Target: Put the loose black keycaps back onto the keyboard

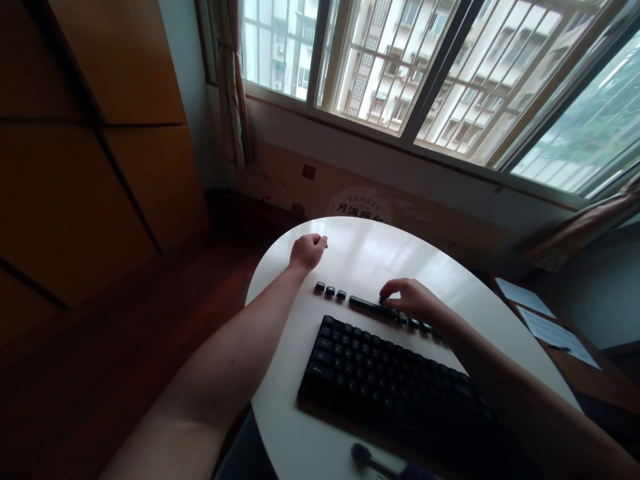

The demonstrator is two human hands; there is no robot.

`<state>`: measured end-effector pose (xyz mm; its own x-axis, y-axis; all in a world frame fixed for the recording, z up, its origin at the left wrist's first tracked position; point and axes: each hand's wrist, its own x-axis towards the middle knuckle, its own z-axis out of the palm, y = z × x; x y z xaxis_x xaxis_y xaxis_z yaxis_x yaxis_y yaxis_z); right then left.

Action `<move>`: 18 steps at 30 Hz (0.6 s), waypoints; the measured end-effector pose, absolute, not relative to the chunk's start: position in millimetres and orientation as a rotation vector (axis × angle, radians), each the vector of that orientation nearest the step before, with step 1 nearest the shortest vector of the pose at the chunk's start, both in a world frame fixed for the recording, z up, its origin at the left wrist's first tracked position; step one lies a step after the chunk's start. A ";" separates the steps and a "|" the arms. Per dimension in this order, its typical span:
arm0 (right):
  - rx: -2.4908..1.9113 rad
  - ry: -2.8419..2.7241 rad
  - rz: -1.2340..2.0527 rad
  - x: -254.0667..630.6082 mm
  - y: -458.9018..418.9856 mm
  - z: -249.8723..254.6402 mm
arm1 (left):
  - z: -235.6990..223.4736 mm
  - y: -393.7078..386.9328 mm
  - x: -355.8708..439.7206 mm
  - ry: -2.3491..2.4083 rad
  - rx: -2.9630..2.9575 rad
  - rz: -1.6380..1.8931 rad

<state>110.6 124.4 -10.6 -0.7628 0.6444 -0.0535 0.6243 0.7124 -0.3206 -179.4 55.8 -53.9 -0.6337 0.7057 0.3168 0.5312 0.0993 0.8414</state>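
Observation:
My left hand (pixel 307 252) is curled into a fist above the white table (pixel 280 267), near its far left edge. Whatever its fingers may enclose is hidden. With thumb and forefinger, my right hand (pixel 407 297) pinches a small dark keycap at the far side of a row of loose black keys. This row has several small keycaps (pixel 331 291) and a long spacebar (pixel 370 307); my right wrist covers part of its right end. Nearer to me lies a black keyboard (pixel 360 363), its right part dark and partly behind my right forearm.
At the bottom edge lies a brush (pixel 361 455) with dark bristles and a purple handle, partly cut off. Papers (pixel 557 333) and a pen lie on a brown surface at the right. Wooden cabinets (pixel 145 173) stand left; a barred window (pixel 385 73) is ahead.

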 end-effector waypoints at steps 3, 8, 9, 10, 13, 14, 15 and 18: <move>-1.043 -2.831 0.436 107.5 119.8 -6.6 | -53.6 55.1 -179.4 2.201 1.259 1.569; -0.956 -2.789 0.378 130.1 92.7 16.3 | -54.8 57.5 -180.5 2.213 1.268 1.571; -0.911 -2.778 0.374 140.5 83.3 20.9 | -55.1 58.6 -180.8 2.219 1.266 1.572; -0.871 -2.758 0.368 152.2 72.5 24.8 | -55.3 59.8 -181.0 2.224 1.264 1.573; -0.821 -2.725 0.408 190.1 34.7 30.6 | -55.1 63.1 -181.3 2.231 1.260 1.578; -0.810 -2.736 0.447 201.5 21.8 30.5 | -54.8 63.9 -181.2 2.231 1.261 1.579; -0.815 -2.733 0.481 211.4 9.7 29.5 | -54.4 64.4 -181.0 2.228 1.264 1.579; -0.828 -2.722 0.551 230.1 -18.6 21.3 | -53.5 64.6 -180.2 2.226 1.272 1.577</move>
